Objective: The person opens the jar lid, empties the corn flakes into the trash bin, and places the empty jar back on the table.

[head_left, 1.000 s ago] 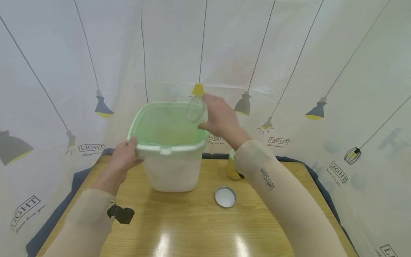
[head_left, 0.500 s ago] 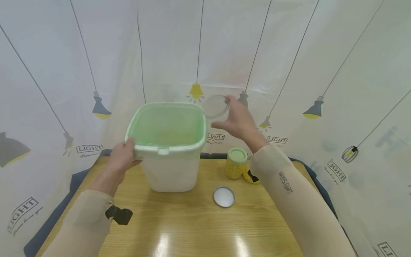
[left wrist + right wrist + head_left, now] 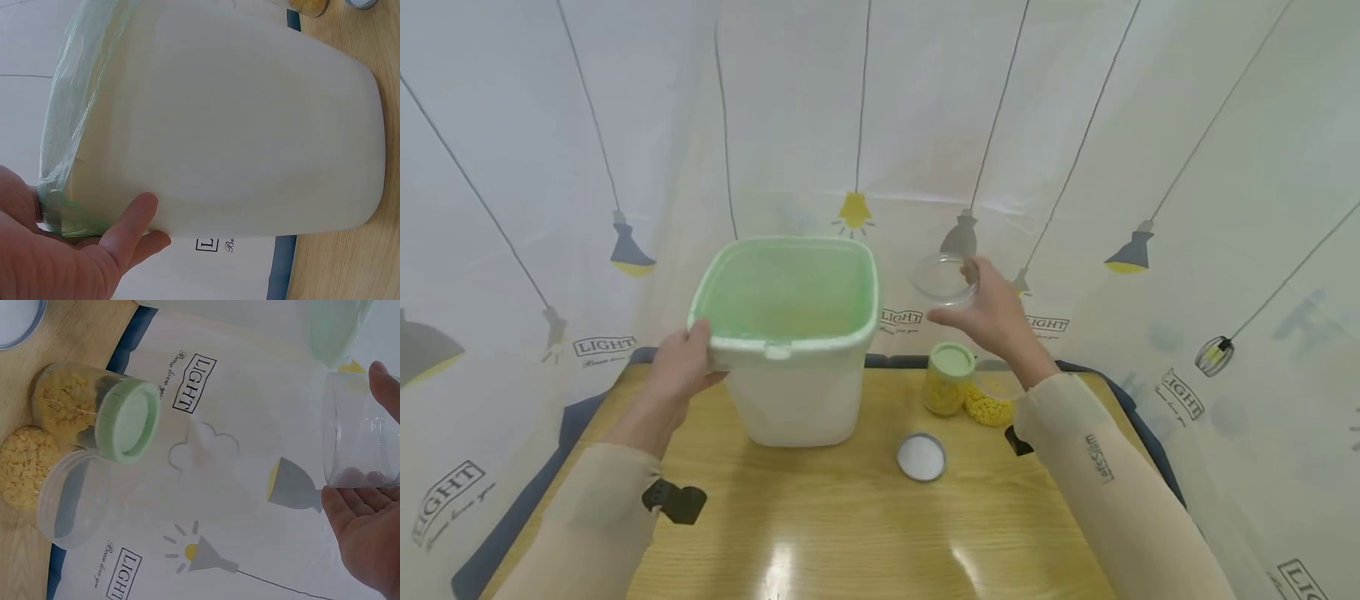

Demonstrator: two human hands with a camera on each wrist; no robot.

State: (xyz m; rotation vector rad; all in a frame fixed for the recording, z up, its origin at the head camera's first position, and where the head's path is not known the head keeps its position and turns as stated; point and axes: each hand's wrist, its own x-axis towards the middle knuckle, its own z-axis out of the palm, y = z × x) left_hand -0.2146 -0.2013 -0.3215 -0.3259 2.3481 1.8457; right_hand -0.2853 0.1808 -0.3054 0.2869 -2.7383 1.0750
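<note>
My left hand [image 3: 681, 367] grips the left front rim of a tall white bin [image 3: 797, 400] that stands on the table. A thin green bag [image 3: 81, 81] lines the bin and folds over its rim. To the right of the bin, my right hand [image 3: 992, 312] holds a clear round jar [image 3: 350, 434] in the air, thumb on one side and fingers on the other. Below this hand stand a jar with a green lid [image 3: 952, 362], partly filled with yellow flakes, and an open clear container of yellow flakes [image 3: 988, 410].
A round white lid with a grey rim [image 3: 921, 457] lies on the wooden table [image 3: 850, 517], in front of the lidded jar. Behind and around the table hangs a white sheet [image 3: 790, 100] printed with lamps.
My right hand has carried the clear jar from over the bin's right rim to the right and slightly down, levelling it. My left hand has stayed on the bin's rim.
</note>
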